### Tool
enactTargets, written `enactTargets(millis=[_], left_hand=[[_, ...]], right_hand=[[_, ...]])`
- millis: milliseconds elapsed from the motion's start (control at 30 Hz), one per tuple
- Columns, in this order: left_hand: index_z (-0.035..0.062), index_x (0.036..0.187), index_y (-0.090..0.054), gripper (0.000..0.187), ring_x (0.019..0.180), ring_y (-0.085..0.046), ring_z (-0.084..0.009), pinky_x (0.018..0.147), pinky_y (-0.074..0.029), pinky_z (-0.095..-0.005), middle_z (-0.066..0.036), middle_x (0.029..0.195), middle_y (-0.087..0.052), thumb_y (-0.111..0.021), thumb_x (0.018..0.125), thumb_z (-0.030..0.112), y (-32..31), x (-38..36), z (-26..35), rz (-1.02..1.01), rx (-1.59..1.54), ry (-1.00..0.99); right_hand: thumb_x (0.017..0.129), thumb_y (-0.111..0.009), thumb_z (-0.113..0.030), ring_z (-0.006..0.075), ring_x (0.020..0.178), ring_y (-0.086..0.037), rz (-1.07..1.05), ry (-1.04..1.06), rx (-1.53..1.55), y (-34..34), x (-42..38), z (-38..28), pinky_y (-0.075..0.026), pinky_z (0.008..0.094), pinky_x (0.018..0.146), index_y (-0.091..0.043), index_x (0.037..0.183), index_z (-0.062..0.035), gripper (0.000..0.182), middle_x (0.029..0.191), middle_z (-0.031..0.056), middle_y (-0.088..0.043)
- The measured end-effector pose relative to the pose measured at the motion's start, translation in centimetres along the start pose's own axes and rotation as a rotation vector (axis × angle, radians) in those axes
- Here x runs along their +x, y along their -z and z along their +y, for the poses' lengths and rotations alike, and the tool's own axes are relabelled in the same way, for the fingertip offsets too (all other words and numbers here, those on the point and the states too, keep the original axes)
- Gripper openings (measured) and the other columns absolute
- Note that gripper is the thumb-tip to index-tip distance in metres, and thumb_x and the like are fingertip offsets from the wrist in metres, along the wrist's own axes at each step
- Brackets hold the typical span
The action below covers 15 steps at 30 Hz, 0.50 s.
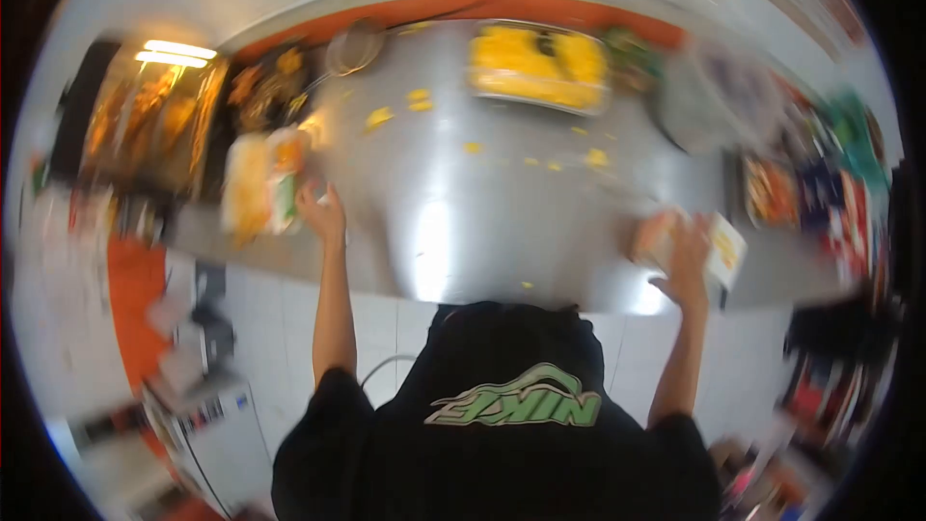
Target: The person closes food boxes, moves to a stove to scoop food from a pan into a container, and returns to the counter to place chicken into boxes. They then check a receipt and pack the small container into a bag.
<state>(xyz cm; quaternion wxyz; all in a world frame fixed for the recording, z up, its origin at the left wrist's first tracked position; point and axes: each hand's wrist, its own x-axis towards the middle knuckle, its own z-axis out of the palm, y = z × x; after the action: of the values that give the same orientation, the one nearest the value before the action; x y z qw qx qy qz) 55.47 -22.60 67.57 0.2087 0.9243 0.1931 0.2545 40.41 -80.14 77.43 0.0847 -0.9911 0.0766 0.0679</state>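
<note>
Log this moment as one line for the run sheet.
left hand: on wrapped packet | right hand: on small carton | steel counter: yellow crumbs, yellow tray at back | picture blurred

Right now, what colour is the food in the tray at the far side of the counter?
Yellow. The tray shows best in the head view, though blurred.

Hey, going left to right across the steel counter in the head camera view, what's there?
Lit display case → wrapped package → left hand → yellow tray → right hand → white box
</note>
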Motion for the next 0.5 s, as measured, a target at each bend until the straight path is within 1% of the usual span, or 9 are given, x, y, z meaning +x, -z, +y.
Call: enactTargets(millis=[33, 133, 200, 233, 300, 400, 433, 467, 500], left_hand=[[0.0023, 0.115, -0.05, 0.05, 0.109, -0.045, -0.0348, 0.087, -0.041, -0.0446, -0.018, 0.121, -0.044, -0.07, 0.075, 0.026, 0.2, 2.1, -4.0, 0.202, 0.178, 0.026], [0.0035, 0.122, -0.043, 0.066, 0.111, -0.043, -0.037, 0.093, -0.035, -0.0467, -0.018, 0.119, -0.046, -0.073, 0.07, 0.032, 0.6, 5.5, -12.7, 0.256, 0.255, 0.242], [0.0035, 0.127, -0.038, 0.081, 0.116, -0.039, -0.0379, 0.096, -0.031, -0.0467, -0.018, 0.124, -0.044, -0.076, 0.065, 0.04, 0.6, 7.8, -16.9, -0.089, -0.213, 0.399], [0.0035, 0.127, -0.038, 0.081, 0.116, -0.039, -0.0379, 0.096, -0.031, -0.0467, -0.018, 0.124, -0.044, -0.076, 0.065, 0.04, 0.5, 8.4, -17.9, -0.072, -0.22, 0.397], [0.0053, 0.128, -0.038, 0.087, 0.116, -0.04, -0.0379, 0.096, -0.031, -0.0473, -0.019, 0.126, -0.045, -0.077, 0.061, 0.046, 0.4, 8.5, -18.0, -0.276, 0.115, 0.345], [0.0097, 0.129, -0.039, 0.093, 0.116, -0.041, -0.0377, 0.097, -0.029, -0.0486, -0.02, 0.124, -0.047, -0.077, 0.056, 0.053, 0.1, 9.5, -19.1, -0.152, 0.131, 0.237], [0.011, 0.127, -0.042, 0.077, 0.105, -0.052, -0.0334, 0.09, -0.038, -0.0453, -0.02, 0.109, -0.057, -0.075, 0.065, 0.044, -0.3, 10.3, -20.4, -0.108, 0.049, 0.091], [0.011, 0.127, -0.042, 0.077, 0.105, -0.052, -0.0334, 0.09, -0.038, -0.0453, -0.02, 0.109, -0.057, -0.075, 0.065, 0.044, -0.2, 10.7, -20.4, -0.111, 0.042, 0.089], [0.0095, 0.124, -0.044, 0.067, 0.096, -0.056, -0.0302, 0.083, -0.042, -0.0417, -0.019, 0.102, -0.059, -0.073, 0.07, 0.036, 0.3, 11.1, -19.7, -0.24, -0.182, 0.183]], right_hand=[[0.048, -0.083, -0.016, 0.0426, 0.135, -0.009, 0.04, -0.006, 0.066, 0.2, 0.4, -1.8, -0.01, 0.0526, 0.108, -0.019, 0.142, -0.0121, 0.114, 0.146, 0.0247, -0.009], [0.066, -0.075, -0.019, 0.0438, 0.133, -0.014, 0.144, 0.073, 0.327, -1.2, 3.0, -7.6, -0.017, 0.0493, 0.108, -0.025, 0.139, -0.0107, 0.089, 0.144, 0.0266, -0.012], [0.07, -0.073, -0.02, 0.0442, 0.132, -0.017, 0.071, 0.214, 0.377, -4.0, 4.5, -12.3, -0.019, 0.0481, 0.107, -0.028, 0.138, -0.0105, 0.082, 0.143, 0.0269, -0.014], [0.073, -0.071, -0.021, 0.0446, 0.13, -0.02, -0.003, 0.334, 0.417, -5.3, 5.3, -14.6, -0.022, 0.0468, 0.107, -0.031, 0.137, -0.0102, 0.076, 0.142, 0.0273, -0.017], [0.075, -0.07, -0.022, 0.0439, 0.128, -0.025, -0.06, 0.518, 0.545, -6.5, 5.4, -20.5, -0.026, 0.0456, 0.105, -0.037, 0.133, -0.0096, 0.068, 0.14, 0.0276, -0.02], [0.075, -0.069, -0.023, 0.0427, 0.127, -0.028, -0.208, 0.635, 0.549, -7.4, 5.4, -27.5, -0.028, 0.0451, 0.104, -0.041, 0.131, -0.0097, 0.064, 0.14, 0.0274, -0.021], [0.075, -0.069, -0.023, 0.0427, 0.127, -0.028, -0.204, 0.632, 0.548, -7.5, 5.2, -29.2, -0.028, 0.0451, 0.104, -0.041, 0.131, -0.0097, 0.064, 0.14, 0.0274, -0.021], [0.075, -0.069, -0.023, 0.0423, 0.126, -0.029, -0.265, 0.648, 0.545, -7.4, 5.0, -30.7, -0.029, 0.045, 0.104, -0.042, 0.13, -0.0099, 0.062, 0.139, 0.0273, -0.021], [0.075, -0.069, -0.023, 0.042, 0.125, -0.03, -0.328, 0.663, 0.541, -7.3, 4.9, -31.8, -0.03, 0.045, 0.103, -0.044, 0.129, -0.01, 0.06, 0.139, 0.0271, -0.022]])
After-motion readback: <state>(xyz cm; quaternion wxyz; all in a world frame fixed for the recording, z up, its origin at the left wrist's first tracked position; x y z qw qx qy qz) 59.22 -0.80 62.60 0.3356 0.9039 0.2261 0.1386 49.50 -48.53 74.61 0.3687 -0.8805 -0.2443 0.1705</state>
